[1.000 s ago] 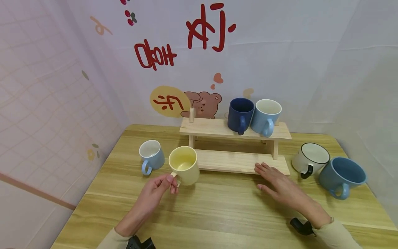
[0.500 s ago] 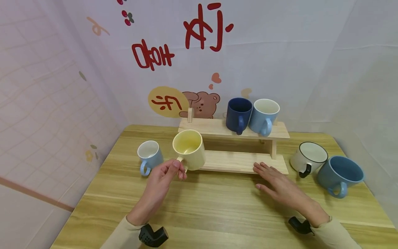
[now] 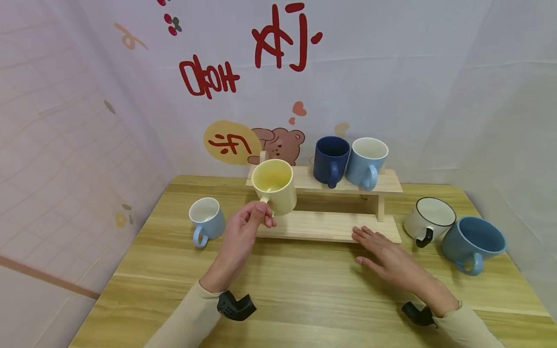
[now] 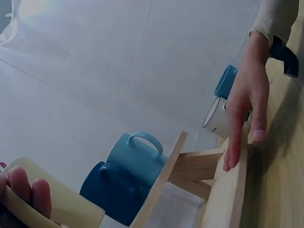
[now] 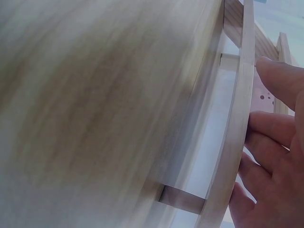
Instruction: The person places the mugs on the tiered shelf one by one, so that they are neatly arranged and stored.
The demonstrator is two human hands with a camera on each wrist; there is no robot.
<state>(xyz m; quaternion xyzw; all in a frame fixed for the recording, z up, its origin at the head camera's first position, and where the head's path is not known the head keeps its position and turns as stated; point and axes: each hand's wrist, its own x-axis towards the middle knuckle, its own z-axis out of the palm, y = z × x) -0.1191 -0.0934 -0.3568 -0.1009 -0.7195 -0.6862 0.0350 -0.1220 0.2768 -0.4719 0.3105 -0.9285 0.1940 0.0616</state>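
Observation:
My left hand pinches the handle of a pale yellow mug, which it holds up in front of the left part of a two-tier wooden rack. In the left wrist view, fingers curl round the handle of that yellow mug. On the rack's upper shelf, a dark blue mug and a light blue mug stand side by side. My right hand rests with relaxed fingers on the right front of the lower shelf. The right wrist view shows its fingers against the shelf edge.
A small light blue cup stands on the wooden table at the left. To the right of the rack are a white mug with a black rim and handle, and a wide blue mug. A printed cloth hangs behind.
My left hand has carried the yellow mug up, forward and a little right, from before the lower shelf to the upper shelf's height. The right hand has stayed on the rack.

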